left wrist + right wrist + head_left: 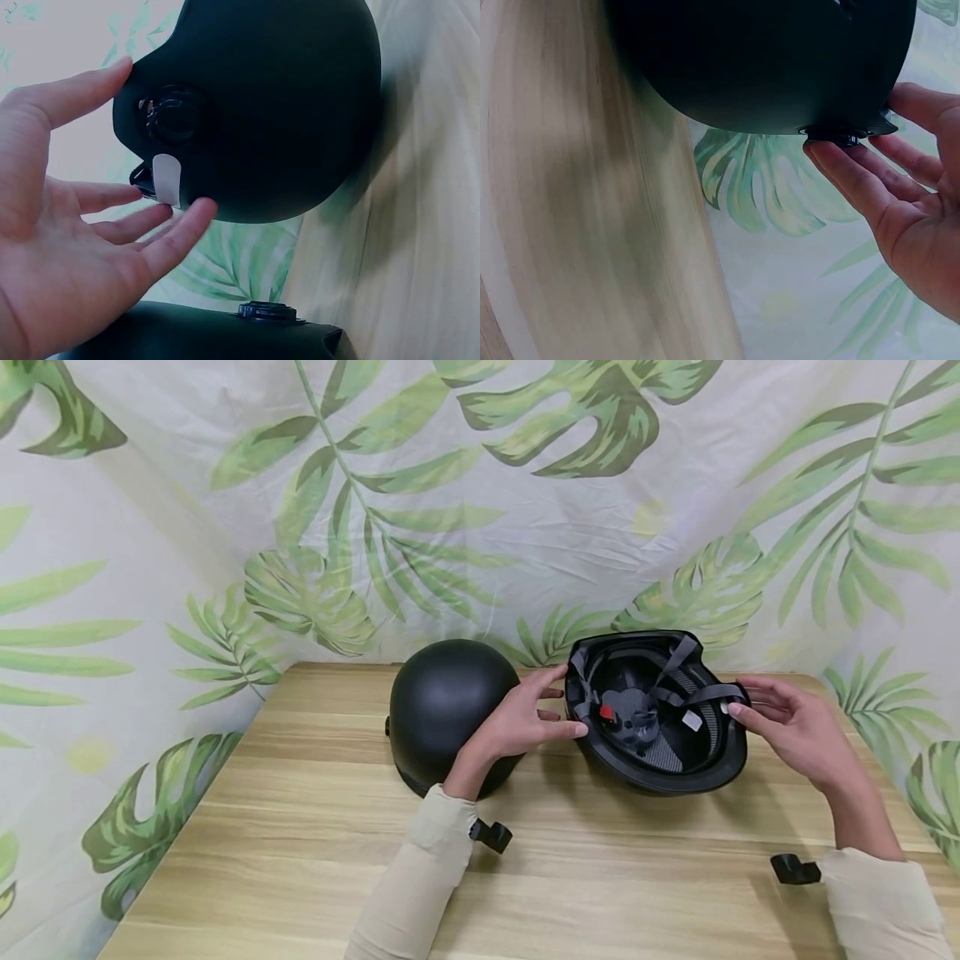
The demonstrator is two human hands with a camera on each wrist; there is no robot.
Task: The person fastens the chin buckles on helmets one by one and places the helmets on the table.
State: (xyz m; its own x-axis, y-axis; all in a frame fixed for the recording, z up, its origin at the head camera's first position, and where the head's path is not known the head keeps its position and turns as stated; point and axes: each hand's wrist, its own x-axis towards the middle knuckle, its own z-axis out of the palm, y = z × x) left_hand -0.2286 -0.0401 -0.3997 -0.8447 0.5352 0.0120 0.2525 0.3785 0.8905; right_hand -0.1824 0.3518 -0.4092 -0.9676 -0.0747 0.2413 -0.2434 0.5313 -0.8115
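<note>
Both hands hold a black helmet (pixel 652 777), tipped so that its inside faces up and toward me. Grey straps, a red buckle piece (pixel 606 712) and a white label (pixel 692 720) show within. My left hand (pixel 517 718) grips its left rim, thumb at the edge and fingers along the outer side. On that side the left wrist view shows a round black knob (pixel 178 118) and a white sticker (pixel 166 178). From the right, my right hand (pixel 798 727) pinches the rim, its fingers beneath another knob (pixel 832 138). A second black helmet (pixel 450 702) sits dome up, partly behind the left wrist.
The wooden table (pixel 300 843) carries both helmets near its back edge. Behind it hangs a white cloth (pixel 555 527) with green leaf prints. A black mount (pixel 491 835) is on the left wrist and another black mount (pixel 795 869) on the right.
</note>
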